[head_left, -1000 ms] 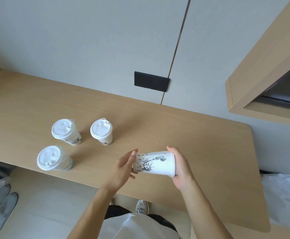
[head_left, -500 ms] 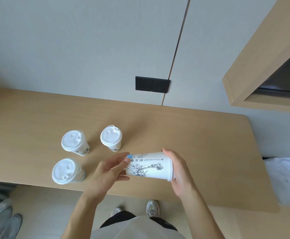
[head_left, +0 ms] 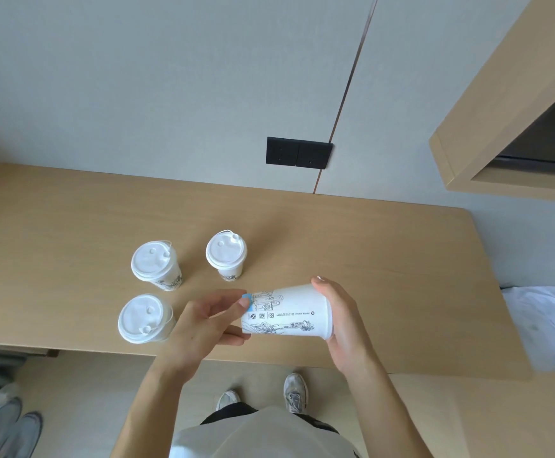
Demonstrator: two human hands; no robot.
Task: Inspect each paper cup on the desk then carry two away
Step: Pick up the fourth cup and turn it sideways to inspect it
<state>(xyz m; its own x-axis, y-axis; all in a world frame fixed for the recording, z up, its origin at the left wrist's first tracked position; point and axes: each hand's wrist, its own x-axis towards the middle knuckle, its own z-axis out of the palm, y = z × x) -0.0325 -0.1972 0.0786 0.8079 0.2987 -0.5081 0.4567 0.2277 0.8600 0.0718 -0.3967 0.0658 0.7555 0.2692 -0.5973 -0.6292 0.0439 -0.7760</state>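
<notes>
A white paper cup [head_left: 289,314] with black line drawings lies on its side between my hands, above the desk's near edge. My right hand [head_left: 342,322] grips its wide lidded end. My left hand [head_left: 210,320] pinches its narrow base with fingers and thumb. Three more lidded white cups stand upright on the wooden desk [head_left: 385,276]: a back left cup [head_left: 154,263], a back middle cup [head_left: 226,252] and a front left cup [head_left: 144,319] near the edge.
A black socket panel [head_left: 298,153] sits on the grey wall behind the desk. A wooden shelf unit [head_left: 500,127] juts out at the upper right. White bedding [head_left: 547,325] lies at the right. Slippers [head_left: 11,428] rest on the floor at lower left.
The cup has been rotated about its long axis between my hands, so the printed text and symbols now face up. My left fingers shifted along its base. The camera view tilted slightly.
</notes>
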